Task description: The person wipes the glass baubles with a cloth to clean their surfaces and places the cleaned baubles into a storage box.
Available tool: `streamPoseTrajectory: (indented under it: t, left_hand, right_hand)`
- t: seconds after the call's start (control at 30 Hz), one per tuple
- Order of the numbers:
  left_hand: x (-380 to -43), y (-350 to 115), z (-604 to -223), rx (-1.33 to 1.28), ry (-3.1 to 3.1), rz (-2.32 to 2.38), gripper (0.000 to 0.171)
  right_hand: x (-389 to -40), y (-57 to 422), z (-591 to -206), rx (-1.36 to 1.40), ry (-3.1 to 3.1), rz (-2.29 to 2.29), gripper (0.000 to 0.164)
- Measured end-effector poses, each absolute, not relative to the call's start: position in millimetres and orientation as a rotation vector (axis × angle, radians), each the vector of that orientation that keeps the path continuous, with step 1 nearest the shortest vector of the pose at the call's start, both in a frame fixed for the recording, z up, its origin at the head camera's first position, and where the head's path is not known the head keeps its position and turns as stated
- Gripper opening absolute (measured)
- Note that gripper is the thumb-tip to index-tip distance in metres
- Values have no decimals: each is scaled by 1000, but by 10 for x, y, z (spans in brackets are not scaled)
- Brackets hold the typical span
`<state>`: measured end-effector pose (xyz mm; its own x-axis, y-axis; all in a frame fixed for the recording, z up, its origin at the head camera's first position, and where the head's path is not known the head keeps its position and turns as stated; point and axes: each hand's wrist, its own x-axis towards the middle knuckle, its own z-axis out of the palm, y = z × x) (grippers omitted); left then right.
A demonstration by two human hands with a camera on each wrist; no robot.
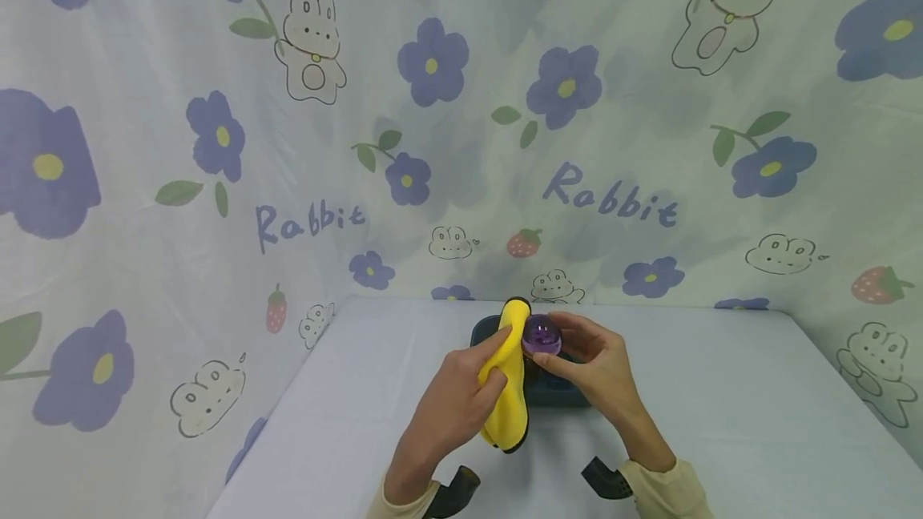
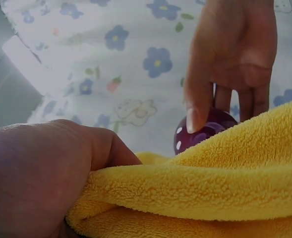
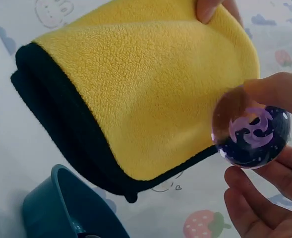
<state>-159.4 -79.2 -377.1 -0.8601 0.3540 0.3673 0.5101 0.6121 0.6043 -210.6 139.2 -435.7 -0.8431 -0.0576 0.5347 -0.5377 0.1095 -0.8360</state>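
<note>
My left hand (image 1: 461, 395) grips a folded yellow cloth (image 1: 510, 391) with dark edging, its thumb and fingers pinching the fabric. In my right hand (image 1: 602, 363) is a clear purple glass ball (image 1: 542, 335), held between thumb and fingertips just right of the cloth. The right wrist view shows a pale purple swirl inside the ball (image 3: 251, 128), which overlaps the edge of the cloth (image 3: 160, 89); whether they touch I cannot tell. Both hands are above a dark teal container (image 1: 558, 397), partly hidden behind them. In the left wrist view the cloth covers the ball's lower part.
The container (image 3: 39, 208) has a raised wall and something dark and round inside, mostly cut off. A white-covered table (image 1: 721, 391) spreads around it. Behind hangs a curtain (image 1: 476, 142) printed with flowers and rabbits. Black curved pieces (image 1: 456, 492) sit at both wrists.
</note>
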Motion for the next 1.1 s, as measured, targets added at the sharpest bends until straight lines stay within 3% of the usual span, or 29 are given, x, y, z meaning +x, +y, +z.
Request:
streamPoseTrajectory:
  t: [0.27, 0.63, 1.1]
  left_hand:
    - [-1558, -794, -3735, -708, -2575, -1053, 53]
    - [-1570, -781, -3771, -753, -2479, -1005, 49]
    - [-1733, -847, -3836, -779, -2466, -1066, 49]
  right_hand:
    - [-2105, 1398, -4350, 587, -2145, 1773, 50]
    - [-2070, 1326, -4348, 861, -2143, 1697, 48]
    - [-1980, 1300, -4306, 1016, -2071, 1709, 50]
